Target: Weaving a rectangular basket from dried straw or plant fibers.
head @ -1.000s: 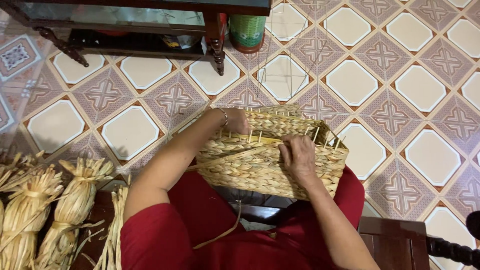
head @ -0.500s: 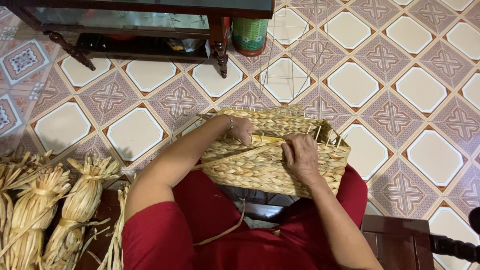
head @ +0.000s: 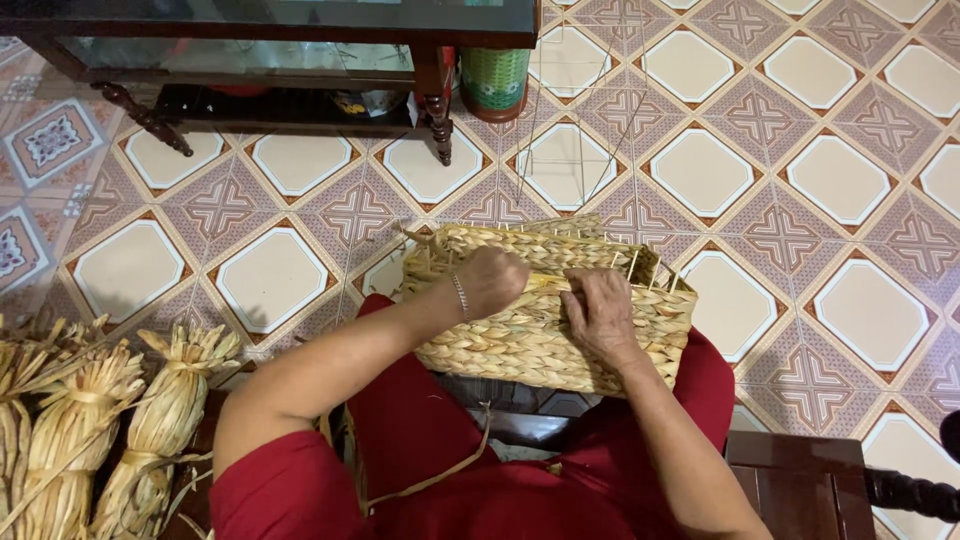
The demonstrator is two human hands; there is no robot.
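Evidently the weaving step is in hand: the left hand (head: 492,281) is gripping a flat pale straw strand (head: 548,282) at the rim of the rectangular woven straw basket (head: 545,340) resting on the lap, while the right hand (head: 598,315) is pressing flat against its wall, fingers spread. Next, the strand probably needs tucking between the upright stakes (head: 633,264).

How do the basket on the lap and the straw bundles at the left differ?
The basket is tightly plaited into walls; the straw bundles are loose strands tied at the neck. The basket sits on the lap under both hands, left hand and right hand; the bundles lie untouched. Both are the same pale straw colour.
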